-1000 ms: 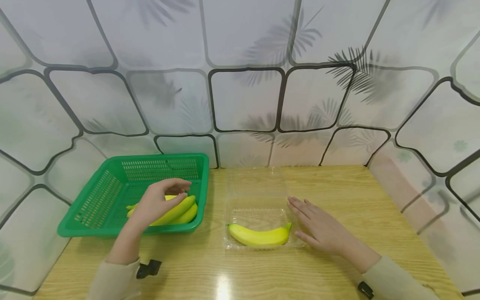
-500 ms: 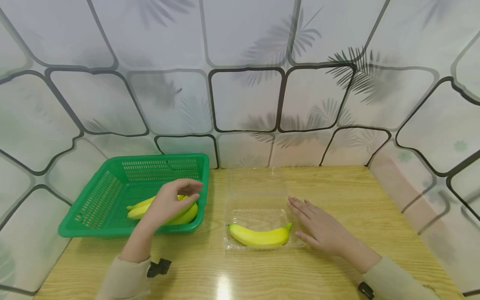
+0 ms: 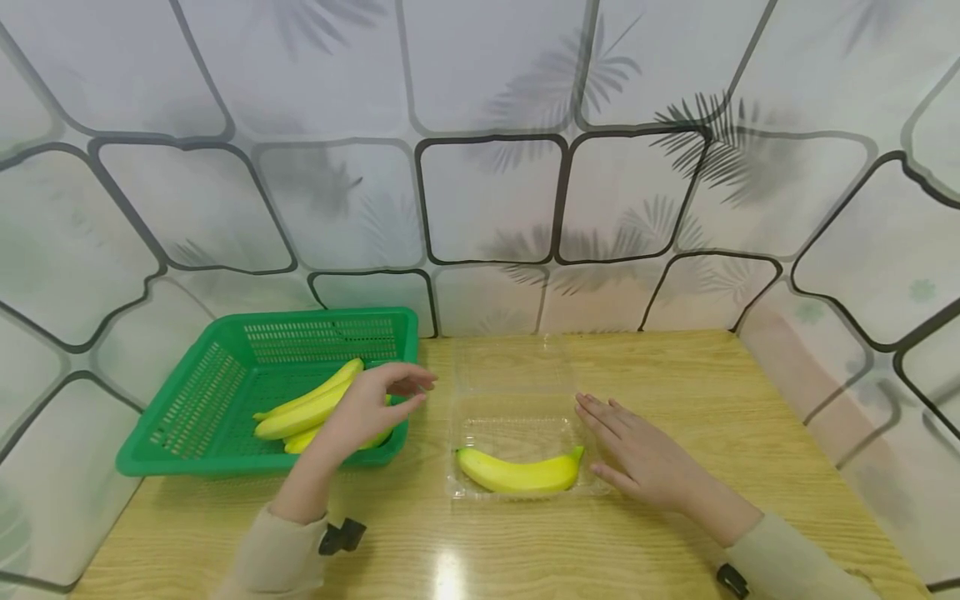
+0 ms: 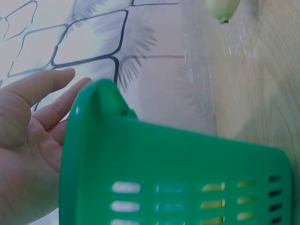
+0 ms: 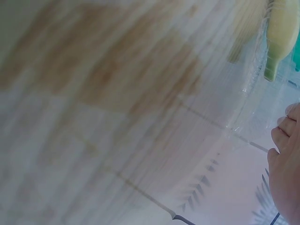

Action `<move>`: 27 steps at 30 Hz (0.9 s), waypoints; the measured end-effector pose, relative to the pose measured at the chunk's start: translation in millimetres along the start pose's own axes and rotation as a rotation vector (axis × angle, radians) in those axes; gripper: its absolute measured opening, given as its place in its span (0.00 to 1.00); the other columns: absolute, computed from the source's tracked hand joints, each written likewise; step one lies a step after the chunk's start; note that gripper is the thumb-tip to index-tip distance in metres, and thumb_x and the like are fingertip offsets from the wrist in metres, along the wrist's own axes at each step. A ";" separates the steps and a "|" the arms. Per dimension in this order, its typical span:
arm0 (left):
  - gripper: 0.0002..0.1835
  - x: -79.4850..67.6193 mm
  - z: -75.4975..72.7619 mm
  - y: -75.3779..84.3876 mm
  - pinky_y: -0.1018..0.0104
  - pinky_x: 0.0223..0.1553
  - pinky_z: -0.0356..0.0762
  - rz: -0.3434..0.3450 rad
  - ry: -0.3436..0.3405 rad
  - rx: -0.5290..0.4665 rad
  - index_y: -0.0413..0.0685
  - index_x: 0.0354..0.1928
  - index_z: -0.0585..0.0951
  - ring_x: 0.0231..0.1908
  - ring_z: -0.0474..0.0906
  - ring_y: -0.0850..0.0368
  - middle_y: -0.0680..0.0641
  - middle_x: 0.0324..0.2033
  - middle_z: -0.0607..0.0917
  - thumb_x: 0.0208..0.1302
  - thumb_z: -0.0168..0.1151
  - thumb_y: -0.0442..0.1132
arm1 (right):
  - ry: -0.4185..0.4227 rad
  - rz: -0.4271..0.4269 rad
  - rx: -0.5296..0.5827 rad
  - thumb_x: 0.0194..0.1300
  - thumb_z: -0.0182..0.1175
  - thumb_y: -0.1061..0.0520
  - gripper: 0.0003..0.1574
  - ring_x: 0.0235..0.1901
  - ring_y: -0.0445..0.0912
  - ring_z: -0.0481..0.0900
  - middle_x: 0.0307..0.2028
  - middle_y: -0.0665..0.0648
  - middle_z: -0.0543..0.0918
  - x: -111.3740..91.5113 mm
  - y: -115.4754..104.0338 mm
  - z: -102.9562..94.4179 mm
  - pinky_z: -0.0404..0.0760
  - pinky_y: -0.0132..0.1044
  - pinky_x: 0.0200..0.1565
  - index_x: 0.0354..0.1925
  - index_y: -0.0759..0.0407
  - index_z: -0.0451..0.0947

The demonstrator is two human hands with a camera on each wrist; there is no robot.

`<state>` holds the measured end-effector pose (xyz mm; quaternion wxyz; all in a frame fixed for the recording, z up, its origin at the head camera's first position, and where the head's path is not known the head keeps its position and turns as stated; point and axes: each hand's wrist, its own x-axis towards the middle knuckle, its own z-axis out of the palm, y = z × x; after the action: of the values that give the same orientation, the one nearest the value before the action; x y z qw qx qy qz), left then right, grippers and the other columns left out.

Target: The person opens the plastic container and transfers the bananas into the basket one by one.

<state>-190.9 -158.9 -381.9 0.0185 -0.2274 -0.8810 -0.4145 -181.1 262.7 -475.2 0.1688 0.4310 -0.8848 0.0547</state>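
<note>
Over the right rim of a green plastic basket is my left hand, fingers loosely bent and nothing in them. In the left wrist view its bare palm shows behind the basket wall. Several yellow bananas lie in the basket, partly hidden by that hand. A clear plastic clamshell box stands unfolded to the right, its lid laid back. One banana lies along the box's near side. My right hand rests at the box's right edge with fingers extended.
Everything stands on a light wood-grain table. A patterned wall covering rises behind the table and along both sides. A strip of table separates the basket from the box.
My left hand has moved right, from above the bananas to the basket's right rim, uncovering more bananas. The right hand, box and its banana stay in place.
</note>
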 end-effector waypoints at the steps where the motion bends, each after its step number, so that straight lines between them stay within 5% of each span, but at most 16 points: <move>1: 0.15 0.5 1.7 0.4 0.51 0.54 0.88 -0.003 -0.007 -0.001 0.39 0.59 0.85 0.50 0.88 0.46 0.40 0.53 0.90 0.73 0.65 0.29 | 0.000 -0.001 0.002 0.80 0.56 0.42 0.45 0.76 0.63 0.68 0.79 0.70 0.65 0.3 -0.1 -0.3 0.34 0.32 0.85 0.78 0.70 0.61; 5: 0.15 3.5 8.2 3.3 0.57 0.53 0.88 -0.014 -0.031 -0.009 0.41 0.60 0.85 0.50 0.88 0.48 0.42 0.53 0.90 0.74 0.65 0.31 | 0.005 -0.008 0.007 0.82 0.53 0.41 0.44 0.75 0.63 0.68 0.79 0.70 0.65 1.6 0.5 -0.8 0.35 0.33 0.85 0.79 0.70 0.61; 12: 0.15 10.3 20.3 9.1 0.47 0.57 0.87 0.012 -0.066 -0.057 0.41 0.59 0.86 0.50 0.87 0.49 0.42 0.51 0.90 0.73 0.66 0.31 | 0.011 -0.013 0.006 0.83 0.50 0.40 0.44 0.76 0.62 0.68 0.79 0.70 0.65 2.3 2.2 -1.1 0.35 0.33 0.85 0.79 0.70 0.60; 19: 0.15 13.6 32.7 10.6 0.53 0.55 0.88 0.026 -0.096 -0.060 0.41 0.57 0.86 0.48 0.87 0.50 0.40 0.50 0.91 0.71 0.67 0.30 | 0.006 -0.012 0.010 0.85 0.47 0.38 0.44 0.77 0.61 0.67 0.79 0.69 0.65 1.4 3.0 -0.9 0.35 0.32 0.85 0.80 0.69 0.60; 27: 0.14 14.6 46.1 10.4 0.53 0.54 0.89 0.044 -0.126 -0.034 0.39 0.56 0.86 0.47 0.88 0.51 0.41 0.49 0.91 0.71 0.67 0.30 | -0.005 -0.013 0.006 0.79 0.58 0.43 0.46 0.76 0.61 0.68 0.79 0.70 0.65 2.3 2.8 -2.5 0.35 0.32 0.85 0.79 0.70 0.60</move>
<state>-192.5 -113.5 -401.4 -0.0317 -0.2724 -0.8680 -0.4140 -184.0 263.4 -471.9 0.1657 0.4374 -0.8821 0.0552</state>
